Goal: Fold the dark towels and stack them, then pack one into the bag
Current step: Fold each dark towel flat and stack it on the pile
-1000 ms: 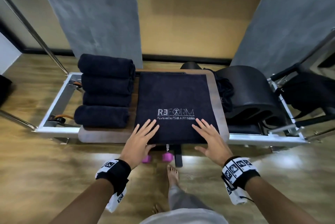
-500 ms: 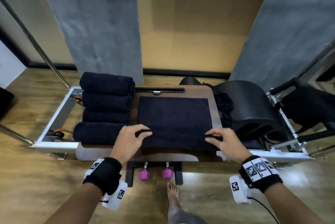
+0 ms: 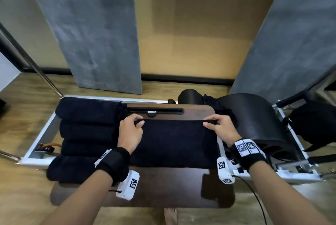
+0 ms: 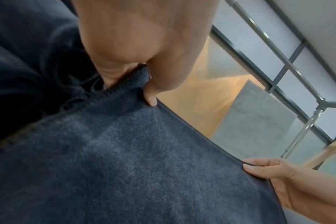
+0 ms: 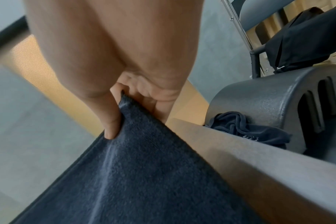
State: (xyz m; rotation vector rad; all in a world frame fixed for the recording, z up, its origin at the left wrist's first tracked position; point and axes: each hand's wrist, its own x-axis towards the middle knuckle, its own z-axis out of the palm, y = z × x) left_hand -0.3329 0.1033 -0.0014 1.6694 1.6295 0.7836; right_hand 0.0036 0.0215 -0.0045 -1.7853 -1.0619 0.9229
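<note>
A dark navy towel (image 3: 174,143) lies folded over on the brown board (image 3: 163,188). My left hand (image 3: 135,122) pinches its far left corner between thumb and fingers, and the left wrist view shows the towel (image 4: 125,159) under that thumb. My right hand (image 3: 211,123) pinches the far right corner; the right wrist view shows the thumb on the towel (image 5: 134,174). Several rolled dark towels (image 3: 87,130) lie side by side just left of it. A black bag (image 3: 312,124) hangs at the far right.
A crumpled dark cloth (image 3: 218,108) lies between the board and a black curved barrel (image 3: 254,121) on the right. The white metal frame (image 3: 40,137) surrounds the board. Grey wall panels and a slanted steel pole (image 3: 36,68) stand behind.
Both hands took the towel's near edge and carried it over to the far edge, folding it in half. The printed logo is now hidden. The head camera moved closer.
</note>
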